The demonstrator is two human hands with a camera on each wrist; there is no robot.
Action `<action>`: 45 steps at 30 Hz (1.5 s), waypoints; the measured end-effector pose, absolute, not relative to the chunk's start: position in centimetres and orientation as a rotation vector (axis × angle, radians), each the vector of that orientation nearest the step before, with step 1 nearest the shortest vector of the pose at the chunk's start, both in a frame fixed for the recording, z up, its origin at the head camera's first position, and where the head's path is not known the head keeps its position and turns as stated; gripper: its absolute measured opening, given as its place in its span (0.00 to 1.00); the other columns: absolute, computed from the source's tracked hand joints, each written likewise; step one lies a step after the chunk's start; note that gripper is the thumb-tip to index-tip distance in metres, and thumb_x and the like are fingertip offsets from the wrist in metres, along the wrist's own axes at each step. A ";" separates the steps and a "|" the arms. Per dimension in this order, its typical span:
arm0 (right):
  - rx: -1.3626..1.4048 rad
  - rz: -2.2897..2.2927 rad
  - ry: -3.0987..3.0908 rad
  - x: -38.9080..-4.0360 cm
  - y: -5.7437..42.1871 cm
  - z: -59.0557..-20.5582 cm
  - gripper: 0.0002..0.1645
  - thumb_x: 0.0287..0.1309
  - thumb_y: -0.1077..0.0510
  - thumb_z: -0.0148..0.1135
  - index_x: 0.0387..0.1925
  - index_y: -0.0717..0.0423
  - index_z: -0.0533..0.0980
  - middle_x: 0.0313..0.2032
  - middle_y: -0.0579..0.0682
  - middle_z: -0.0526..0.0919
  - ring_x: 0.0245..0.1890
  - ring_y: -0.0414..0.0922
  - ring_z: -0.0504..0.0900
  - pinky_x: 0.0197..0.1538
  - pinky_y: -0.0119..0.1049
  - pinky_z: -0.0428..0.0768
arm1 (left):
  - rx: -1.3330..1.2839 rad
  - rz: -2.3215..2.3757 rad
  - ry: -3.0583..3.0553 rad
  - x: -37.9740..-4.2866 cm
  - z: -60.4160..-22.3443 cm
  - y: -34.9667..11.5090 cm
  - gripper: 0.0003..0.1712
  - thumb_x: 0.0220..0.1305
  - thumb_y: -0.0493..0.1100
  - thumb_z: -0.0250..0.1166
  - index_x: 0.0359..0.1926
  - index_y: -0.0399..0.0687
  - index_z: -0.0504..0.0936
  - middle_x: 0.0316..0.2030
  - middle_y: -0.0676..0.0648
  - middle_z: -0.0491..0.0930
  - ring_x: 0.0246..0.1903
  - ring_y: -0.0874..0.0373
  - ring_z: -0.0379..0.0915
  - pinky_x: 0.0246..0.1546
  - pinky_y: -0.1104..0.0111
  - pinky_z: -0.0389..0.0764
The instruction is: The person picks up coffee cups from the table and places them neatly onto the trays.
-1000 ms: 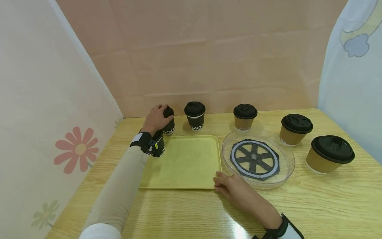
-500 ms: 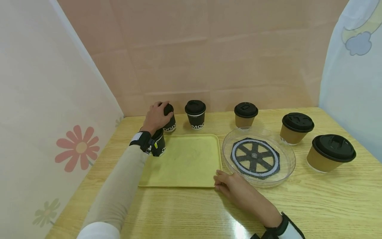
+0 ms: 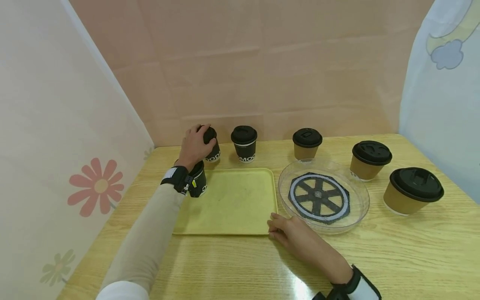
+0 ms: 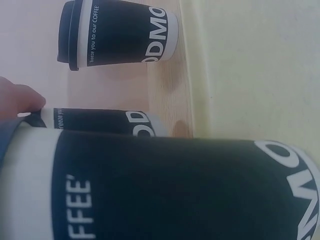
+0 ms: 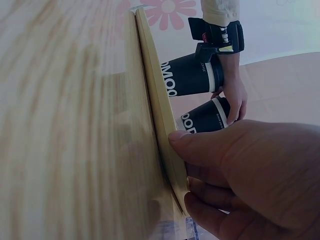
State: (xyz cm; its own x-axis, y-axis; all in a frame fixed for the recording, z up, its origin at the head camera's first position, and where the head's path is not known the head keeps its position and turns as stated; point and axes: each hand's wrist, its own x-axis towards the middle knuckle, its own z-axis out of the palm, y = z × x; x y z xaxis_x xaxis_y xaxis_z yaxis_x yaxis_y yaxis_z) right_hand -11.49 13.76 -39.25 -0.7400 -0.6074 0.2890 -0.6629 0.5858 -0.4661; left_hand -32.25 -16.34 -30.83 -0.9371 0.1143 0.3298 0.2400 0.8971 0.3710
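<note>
While the left hand (image 3: 194, 146) bends its fingers and thumb around the lid (image 3: 210, 134) of a far black cup (image 3: 213, 155), this cup lies directly under the palm and slightly to its right, with its long axis appearing upright. The left hand is clearly the nearer one to it. A second black cup (image 3: 199, 183) stands just behind, below the left wrist, at the far left corner of the tray (image 3: 232, 204); a third black cup (image 3: 245, 151) is to the right of this hand. The right hand (image 3: 296, 237) pinches the tray at its near right corner; the long side of the tray goes leftward from there. Forward and right of the right hand is a clear dish (image 3: 363, 214), where a wheel-like piece (image 3: 318, 194) shows; whether inside or underneath, I cannot tell. Farther out on the worktop (image 3: 225, 266) are brown cups (image 3: 307, 153). Because all cups wear lids, their contents are hidden.
</note>
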 end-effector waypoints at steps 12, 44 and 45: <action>1.074 0.838 -2.720 -11.5 13.6 -39.2 0.03 0.60 0.61 0.64 0.31 0.50 0.79 0.35 0.45 0.88 0.55 0.56 0.82 0.52 0.47 0.83 | -0.308 -0.578 -2.619 -32.0 -30.3 -16.2 0.32 0.65 0.55 0.56 0.69 0.55 0.68 0.70 0.40 0.63 0.68 0.38 0.58 0.61 0.40 0.63; 1.065 0.845 -2.721 -11.5 13.5 -39.2 0.03 0.59 0.61 0.65 0.31 0.49 0.79 0.34 0.44 0.88 0.55 0.56 0.82 0.51 0.47 0.83 | -0.407 -0.568 -2.511 -30.5 -28.4 -15.2 0.31 0.64 0.53 0.58 0.68 0.56 0.71 0.69 0.41 0.65 0.67 0.39 0.59 0.63 0.41 0.63; 1.065 0.849 -2.719 -11.5 13.6 -39.2 0.04 0.59 0.61 0.65 0.31 0.49 0.79 0.34 0.44 0.88 0.55 0.56 0.82 0.50 0.46 0.83 | -0.413 -0.569 -2.510 -30.3 -28.3 -15.2 0.31 0.64 0.53 0.58 0.68 0.56 0.71 0.69 0.41 0.65 0.67 0.39 0.59 0.63 0.40 0.63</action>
